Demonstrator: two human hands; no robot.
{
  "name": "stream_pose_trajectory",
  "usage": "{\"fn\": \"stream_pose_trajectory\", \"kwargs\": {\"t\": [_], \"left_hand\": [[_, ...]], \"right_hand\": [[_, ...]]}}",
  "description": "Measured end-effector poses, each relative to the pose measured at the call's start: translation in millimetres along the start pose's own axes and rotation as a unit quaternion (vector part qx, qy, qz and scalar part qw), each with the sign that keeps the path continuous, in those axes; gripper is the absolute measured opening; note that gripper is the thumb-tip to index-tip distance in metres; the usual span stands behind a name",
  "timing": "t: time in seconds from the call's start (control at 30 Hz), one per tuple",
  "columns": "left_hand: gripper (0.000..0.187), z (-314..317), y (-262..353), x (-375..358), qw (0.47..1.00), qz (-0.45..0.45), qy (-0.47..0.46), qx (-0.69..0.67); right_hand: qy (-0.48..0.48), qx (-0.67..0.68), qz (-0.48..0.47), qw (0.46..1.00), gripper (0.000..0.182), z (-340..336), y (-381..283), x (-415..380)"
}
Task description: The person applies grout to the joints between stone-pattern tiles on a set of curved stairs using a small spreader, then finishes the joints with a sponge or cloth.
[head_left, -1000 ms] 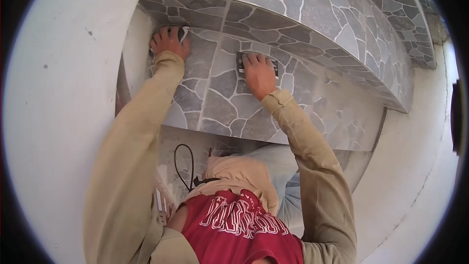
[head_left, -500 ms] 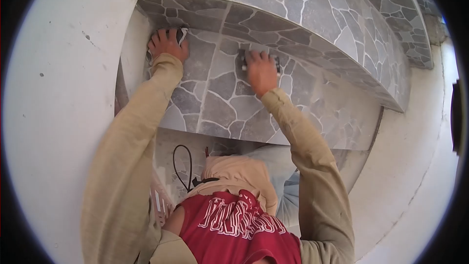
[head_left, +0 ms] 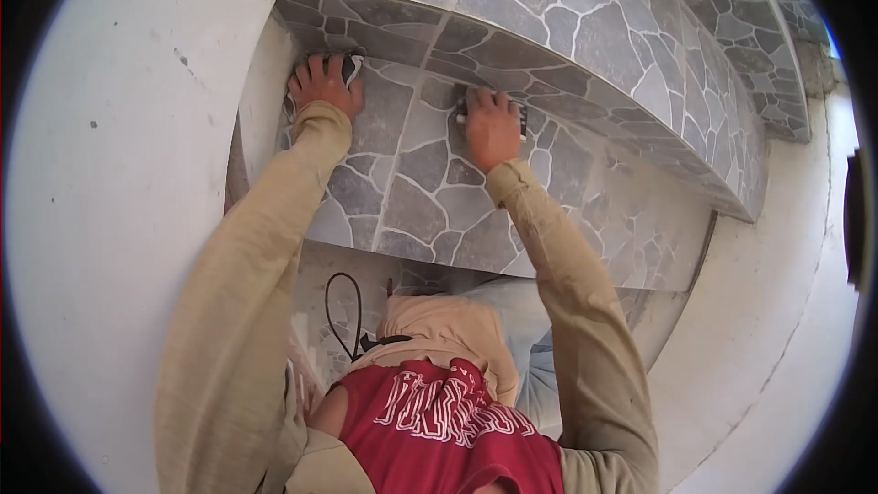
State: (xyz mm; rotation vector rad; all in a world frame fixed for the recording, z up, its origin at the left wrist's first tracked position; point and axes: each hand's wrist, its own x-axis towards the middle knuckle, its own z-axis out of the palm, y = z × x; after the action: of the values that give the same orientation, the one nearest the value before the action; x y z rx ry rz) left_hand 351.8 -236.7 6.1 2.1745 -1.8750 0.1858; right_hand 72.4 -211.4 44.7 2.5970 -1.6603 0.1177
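At the inner left corner of the stone-patterned step [head_left: 412, 206], my left hand [head_left: 325, 87] rests with its fingers spread over a dark and white object [head_left: 351, 66], most of which is hidden. My right hand [head_left: 492, 128] is on the same step, close to the base of the riser. Its fingers are curled over a dark block [head_left: 522, 121] lying on the tiles. Pale dusty film covers the right part of the step.
A white wall [head_left: 110, 220] rises on the left, and a pale curb [head_left: 759, 311] runs along the right. More tiled steps [head_left: 585, 14] climb ahead. A thin black loop [head_left: 329, 311] shows below the step's front edge.
My right hand has moved slightly up toward the riser with the dark block. My left hand stays at the corner. The view has shifted a little.
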Motion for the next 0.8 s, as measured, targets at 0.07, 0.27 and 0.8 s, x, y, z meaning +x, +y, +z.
{"fn": "stream_pose_trajectory", "kwargs": {"t": [0.07, 0.27, 0.8], "left_hand": [[0.049, 0, -1, 1, 1.0, -0.004, 0.006, 0.0], [0.047, 2, 0, 1, 1.0, -0.009, 0.003, -0.015], [0.05, 2, -2, 1, 1.0, 0.01, 0.011, -0.014]], "right_hand": [[0.014, -0.007, 0.031, 0.999, 0.03, -1, -5, 10], [0.017, 0.012, 0.043, 0.999, 0.029, -3, -3, 17], [0.048, 0.028, 0.049, 0.997, 0.025, 7, -25, 24]]}}
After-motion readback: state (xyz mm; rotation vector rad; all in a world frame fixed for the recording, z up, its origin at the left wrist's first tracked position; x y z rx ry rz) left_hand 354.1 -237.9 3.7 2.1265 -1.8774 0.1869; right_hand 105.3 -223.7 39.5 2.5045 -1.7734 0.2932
